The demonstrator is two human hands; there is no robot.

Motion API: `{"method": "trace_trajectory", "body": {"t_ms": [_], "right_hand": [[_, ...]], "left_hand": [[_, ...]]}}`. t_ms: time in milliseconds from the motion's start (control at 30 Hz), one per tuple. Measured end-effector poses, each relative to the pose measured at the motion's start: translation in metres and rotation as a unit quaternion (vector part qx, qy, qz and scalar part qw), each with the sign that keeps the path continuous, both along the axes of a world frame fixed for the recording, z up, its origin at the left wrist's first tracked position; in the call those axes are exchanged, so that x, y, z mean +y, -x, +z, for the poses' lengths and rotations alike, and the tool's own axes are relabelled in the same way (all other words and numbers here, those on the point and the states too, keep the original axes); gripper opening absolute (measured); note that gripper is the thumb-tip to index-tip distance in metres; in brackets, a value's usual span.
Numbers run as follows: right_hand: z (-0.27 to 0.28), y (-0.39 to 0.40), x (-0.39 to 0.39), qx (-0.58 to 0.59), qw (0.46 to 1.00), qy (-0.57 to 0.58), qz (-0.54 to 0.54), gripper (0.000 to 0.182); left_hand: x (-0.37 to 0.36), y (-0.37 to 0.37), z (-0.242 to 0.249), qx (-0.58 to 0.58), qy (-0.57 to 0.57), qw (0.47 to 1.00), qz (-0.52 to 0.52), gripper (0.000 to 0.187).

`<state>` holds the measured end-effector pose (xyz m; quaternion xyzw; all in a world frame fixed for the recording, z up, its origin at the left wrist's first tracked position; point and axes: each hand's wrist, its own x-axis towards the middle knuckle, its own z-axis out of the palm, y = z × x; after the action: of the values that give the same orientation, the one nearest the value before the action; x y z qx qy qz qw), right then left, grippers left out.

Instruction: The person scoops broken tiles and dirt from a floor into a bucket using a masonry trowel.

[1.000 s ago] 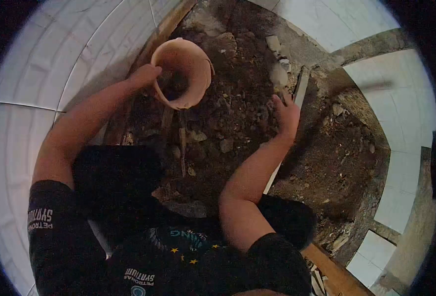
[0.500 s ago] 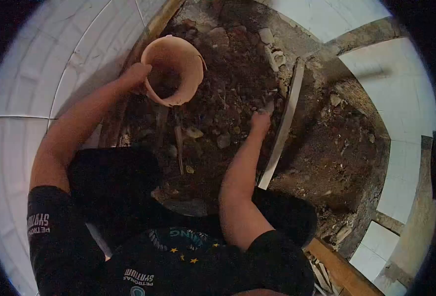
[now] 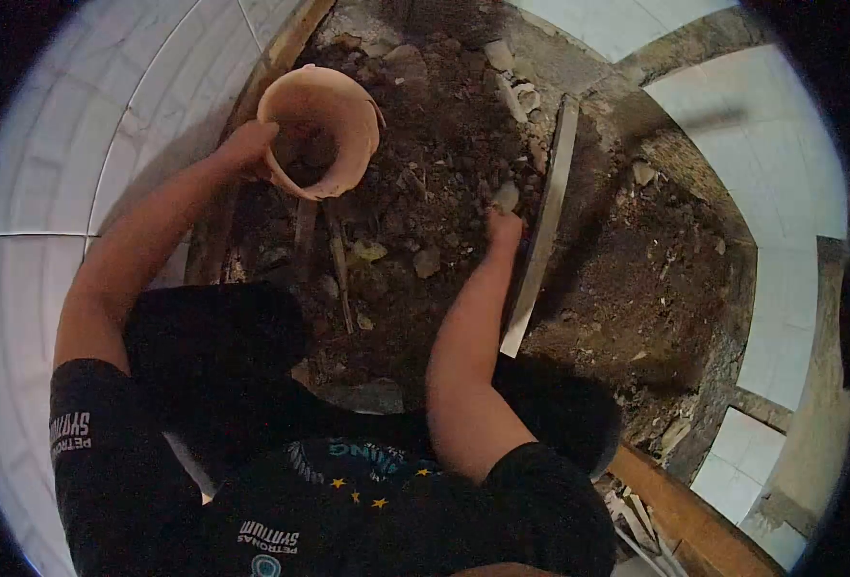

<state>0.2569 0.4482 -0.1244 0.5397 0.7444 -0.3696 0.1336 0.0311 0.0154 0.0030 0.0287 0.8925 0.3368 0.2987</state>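
My left hand point(image 3: 250, 149) is closed on the left rim of a pale peach-coloured bucket point(image 3: 353, 144). Its mouth is tipped toward me, and dark dirt shows inside. Over the rubble, my right hand point(image 3: 505, 229) grips a small, pale grey trowel-like tool point(image 3: 507, 198) whose end points away from me. The handle is hidden in my fist. Dark soil point(image 3: 444, 183) mixed with stones and chips lies around both hands. Just right of my right hand runs a long pale wooden strip point(image 3: 543, 231).
White tiles cover the wall on the left point(image 3: 50, 183) and the surface on the right point(image 3: 762, 183). Broken chunks point(image 3: 516, 91) lie at the far end. A thin stick point(image 3: 339, 269) and a yellowish stone point(image 3: 369, 251) are near my knees. A wooden beam point(image 3: 680, 519) crosses at lower right.
My right hand has shifted slightly toward me, and the tool in it has turned. The bucket stays in my left hand; the whole view has shifted a little.
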Motion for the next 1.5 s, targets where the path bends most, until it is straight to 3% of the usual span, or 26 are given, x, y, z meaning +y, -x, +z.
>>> {"method": "trace_trajectory", "body": {"t_ms": [67, 100, 200, 233, 300, 333, 400, 467, 533, 600, 633, 700, 733, 800, 833, 900, 967, 1000, 1033, 1067, 1100, 1167, 1267, 1300, 1400, 1500], "right_hand": [[-0.002, -0.011, -0.020, 0.144, 0.972, -0.182, 0.027, 0.035], [0.004, -0.008, -0.020, 0.123, 0.985, -0.120, -0.020, 0.035], [0.022, 0.001, -0.021, 0.097, 0.991, -0.087, -0.026, 0.037], [0.020, 0.006, -0.022, 0.098, 0.991, -0.089, -0.021, 0.037], [0.021, 0.020, -0.026, 0.085, 0.983, -0.131, 0.096, 0.044], [0.023, 0.022, -0.029, 0.086, 0.982, -0.134, 0.102, 0.044], [0.030, 0.030, -0.039, 0.054, 0.986, -0.132, 0.082, 0.041], [0.042, 0.028, -0.046, 0.020, 0.988, -0.115, 0.098, 0.037], [0.040, 0.031, -0.053, -0.017, 0.989, -0.100, 0.110, 0.033], [0.005, 0.021, -0.056, 0.073, 0.974, -0.149, 0.157, 0.033], [-0.023, 0.015, -0.049, 0.140, 0.960, -0.164, 0.180, 0.034], [-0.027, 0.006, -0.055, 0.171, 0.959, -0.126, 0.189, 0.035], [-0.010, 0.005, -0.069, 0.129, 0.953, -0.165, 0.218, 0.035], [0.008, 0.005, -0.082, 0.087, 0.943, -0.208, 0.245, 0.035], [0.003, 0.007, -0.078, 0.088, 0.953, -0.179, 0.227, 0.032], [-0.026, 0.006, -0.058, 0.089, 0.961, -0.151, 0.212, 0.029], [-0.061, 0.004, -0.032, 0.157, 0.969, -0.020, 0.189, 0.025], [-0.059, 0.003, -0.031, 0.178, 0.967, 0.024, 0.180, 0.023], [-0.018, -0.001, -0.050, 0.216, 0.966, 0.137, 0.022, 0.022], [0.019, -0.001, -0.069, 0.247, 0.927, 0.246, -0.137, 0.021], [0.043, 0.002, -0.084, 0.248, 0.927, 0.248, -0.135, 0.021], [0.069, 0.008, -0.103, 0.299, 0.881, 0.270, -0.250, 0.022], [0.044, 0.032, -0.094, 0.272, 0.916, 0.213, -0.205, 0.026], [0.023, 0.041, -0.084, 0.261, 0.928, 0.190, -0.187, 0.028], [-0.083, 0.073, -0.034, 0.270, 0.941, 0.163, -0.122, 0.034], [-0.055, 0.070, -0.055, 0.303, 0.922, 0.156, -0.183, 0.043]], "left_hand": [[-0.001, 0.000, 0.000, 0.044, -0.014, 0.998, -0.032, 0.040], [-0.001, -0.002, 0.003, 0.060, -0.018, 0.997, -0.043, 0.040], [-0.002, -0.007, -0.001, 0.037, 0.003, 0.998, -0.058, 0.041], [-0.006, -0.005, -0.009, 0.186, 0.010, 0.961, -0.202, 0.040], [-0.002, -0.001, -0.016, 0.242, 0.121, 0.914, -0.303, 0.039], [0.003, -0.007, -0.016, 0.242, 0.118, 0.916, -0.297, 0.039], [0.010, -0.016, -0.011, 0.146, 0.054, 0.977, -0.144, 0.042], [0.021, -0.031, 0.021, 0.190, 0.056, 0.968, -0.151, 0.046], [0.028, -0.032, 0.030, 0.136, 0.061, 0.981, -0.121, 0.043], [0.019, -0.003, -0.008, 0.093, 0.054, 0.980, -0.164, 0.038], [0.017, -0.003, -0.005, 0.076, 0.012, 0.989, -0.124, 0.037], [0.010, 0.011, -0.007, 0.171, -0.001, 0.958, -0.230, 0.037], [0.010, 0.013, -0.010, 0.170, -0.004, 0.958, -0.230, 0.037], [0.010, 0.017, -0.012, 0.076, 0.005, 0.991, -0.107, 0.037], [0.008, 0.022, -0.020, 0.077, 0.002, 0.991, -0.105, 0.037], [0.006, 0.027, -0.040, 0.152, 0.006, 0.967, -0.205, 0.038], [0.010, 0.022, -0.036, 0.189, 0.009, 0.949, -0.252, 0.039], [0.020, 0.010, -0.018, 0.102, 0.016, 0.975, -0.198, 0.037], [0.022, -0.001, -0.006, 0.057, 0.019, 0.984, -0.170, 0.037], [0.025, -0.012, 0.006, 0.014, 0.024, 0.990, -0.139, 0.037], [0.023, -0.021, 0.013, 0.047, 0.022, 0.990, -0.129, 0.042], [0.029, -0.057, 0.072, 0.065, 0.011, 0.989, -0.136, 0.055], [0.021, -0.033, 0.020, 0.178, 0.079, 0.969, -0.154, 0.055], [0.015, -0.022, -0.004, 0.185, 0.050, 0.974, -0.121, 0.052], [0.012, -0.024, 0.017, 0.152, 0.028, 0.977, -0.148, 0.045], [0.000, -0.019, -0.004, 0.179, -0.012, 0.977, -0.118, 0.041]]}}
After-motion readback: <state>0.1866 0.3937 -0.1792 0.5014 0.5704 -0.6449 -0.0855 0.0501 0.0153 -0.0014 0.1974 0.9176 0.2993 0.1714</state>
